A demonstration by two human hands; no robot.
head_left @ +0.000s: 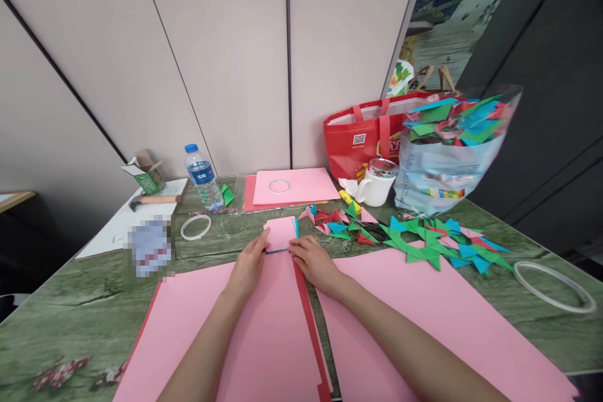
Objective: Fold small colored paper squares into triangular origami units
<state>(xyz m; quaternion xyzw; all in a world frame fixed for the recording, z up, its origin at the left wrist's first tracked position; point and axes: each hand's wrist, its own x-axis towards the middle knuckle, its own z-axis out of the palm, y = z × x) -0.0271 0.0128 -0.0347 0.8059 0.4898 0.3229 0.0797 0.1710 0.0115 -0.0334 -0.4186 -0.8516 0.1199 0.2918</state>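
Pressing fold at far end of pink strip point(277, 301) w/ left hand point(248, 267) + right hand point(313, 260), both flat, gripping nothing. Next: prob. needs edges kept flush.

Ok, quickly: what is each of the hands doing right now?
Left hand: open, fingertips pressing the near-left corner of the small pink sheet.
Right hand: open, fingertips pressing its near-right corner.
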